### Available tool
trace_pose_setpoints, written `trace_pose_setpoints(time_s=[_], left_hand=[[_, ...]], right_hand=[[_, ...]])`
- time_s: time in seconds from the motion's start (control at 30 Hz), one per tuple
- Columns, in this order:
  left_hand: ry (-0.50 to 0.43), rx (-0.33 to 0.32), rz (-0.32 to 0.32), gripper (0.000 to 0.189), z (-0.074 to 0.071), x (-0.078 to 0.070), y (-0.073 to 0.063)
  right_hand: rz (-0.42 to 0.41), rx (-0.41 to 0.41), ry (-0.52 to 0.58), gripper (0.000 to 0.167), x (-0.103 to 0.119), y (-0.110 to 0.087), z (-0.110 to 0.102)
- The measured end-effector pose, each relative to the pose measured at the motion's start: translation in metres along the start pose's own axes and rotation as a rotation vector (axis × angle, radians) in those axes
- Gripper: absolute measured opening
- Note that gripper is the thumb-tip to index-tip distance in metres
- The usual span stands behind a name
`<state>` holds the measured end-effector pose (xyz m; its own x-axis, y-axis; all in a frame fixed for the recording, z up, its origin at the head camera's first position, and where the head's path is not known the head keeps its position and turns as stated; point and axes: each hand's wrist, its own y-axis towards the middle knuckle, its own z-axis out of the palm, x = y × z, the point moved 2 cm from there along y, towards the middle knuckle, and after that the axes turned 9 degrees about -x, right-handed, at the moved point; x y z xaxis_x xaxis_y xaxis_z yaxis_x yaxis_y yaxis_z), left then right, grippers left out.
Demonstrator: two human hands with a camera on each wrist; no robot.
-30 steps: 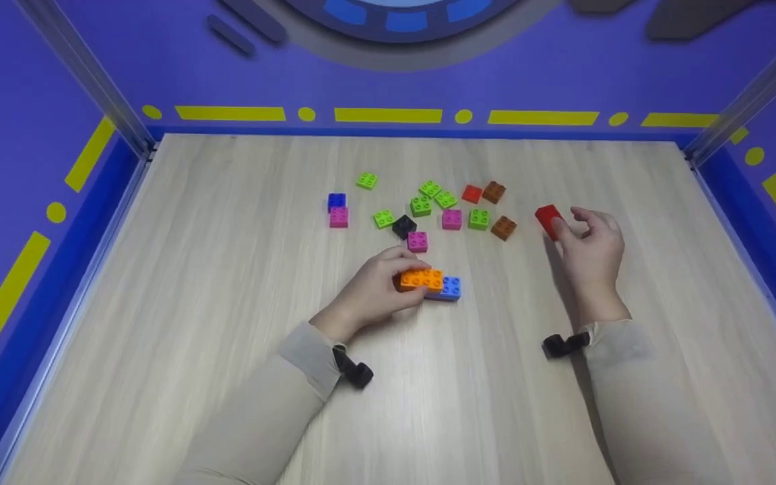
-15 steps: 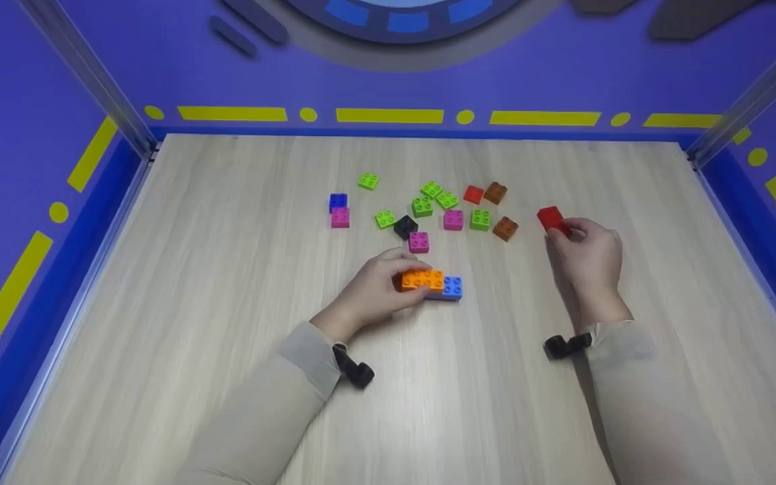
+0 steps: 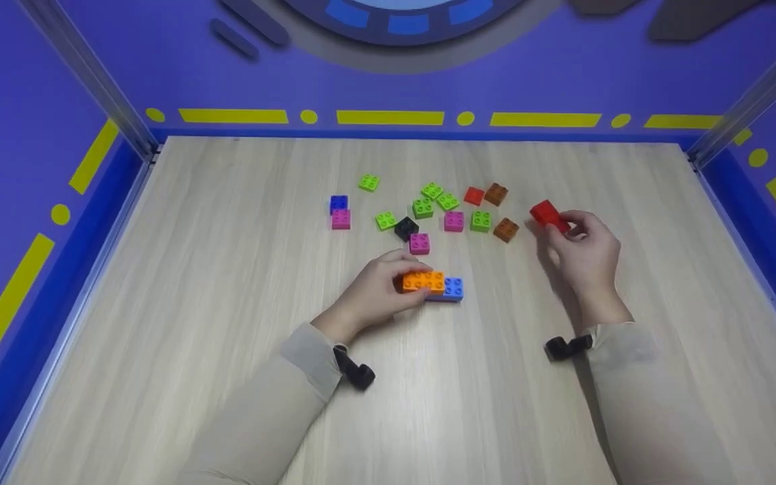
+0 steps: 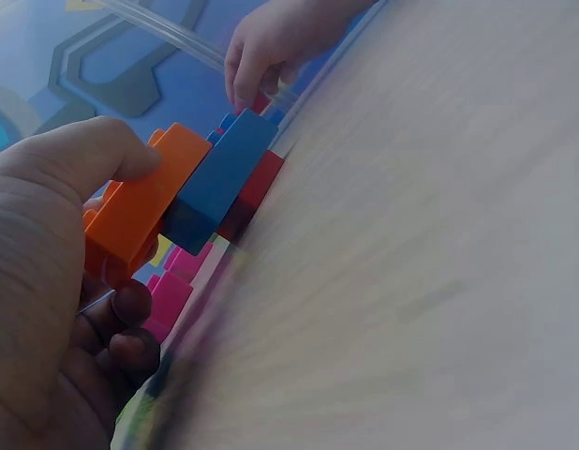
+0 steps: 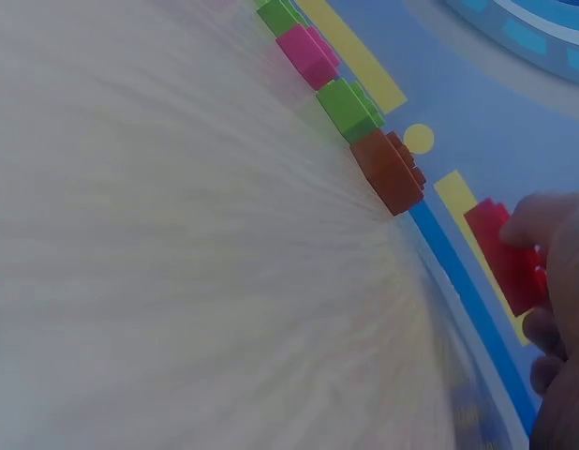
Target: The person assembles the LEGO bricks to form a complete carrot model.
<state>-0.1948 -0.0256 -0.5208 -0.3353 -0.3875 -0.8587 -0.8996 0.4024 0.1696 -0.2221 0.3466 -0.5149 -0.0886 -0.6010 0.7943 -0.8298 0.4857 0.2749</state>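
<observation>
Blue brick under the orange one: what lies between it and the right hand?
In the head view, only bare tabletop lies between the blue brick and the right hand, shaded close to the hand.

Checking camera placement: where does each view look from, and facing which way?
Head: worn on the head, facing forward and down at the table; left hand, right hand and sleeves show.
Left wrist: on that wrist, facing the orange brick; both hands show.
Right wrist: on that wrist, facing across the table to the held red brick; right hand shows.
Head and left wrist share the blue brick.
</observation>
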Motion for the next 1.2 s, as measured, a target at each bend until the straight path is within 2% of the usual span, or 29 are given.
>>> trace_pose_setpoints(time_s=[0.1, 0.3, 0.6, 1.0, 1.2], left_hand=[[0.002, 0.001, -0.003, 0.039, 0.000, 0.000, -0.001], [-0.002, 0.003, -0.007, 0.039, 0.001, 0.001, -0.001], [-0.004, 0.000, -0.017, 0.039, 0.001, 0.001, 0.000], [-0.023, -0.005, -0.012, 0.039, 0.001, 0.001, 0.001], [-0.018, -0.010, 0.005, 0.038, 0.001, 0.002, 0.001]], right_hand=[[-0.037, 0.041, 0.073, 0.037, 0.001, -0.003, 0.004], [-0.171, 0.168, 0.196, 0.036, 0.005, -0.013, 0.015], [-0.187, 0.345, 0.310, 0.034, 0.016, -0.027, 0.019], [-0.307, 0.622, 0.321, 0.033, 0.034, -0.052, 0.030], [-0.378, 0.693, 0.340, 0.033, 0.037, -0.060, 0.033]])
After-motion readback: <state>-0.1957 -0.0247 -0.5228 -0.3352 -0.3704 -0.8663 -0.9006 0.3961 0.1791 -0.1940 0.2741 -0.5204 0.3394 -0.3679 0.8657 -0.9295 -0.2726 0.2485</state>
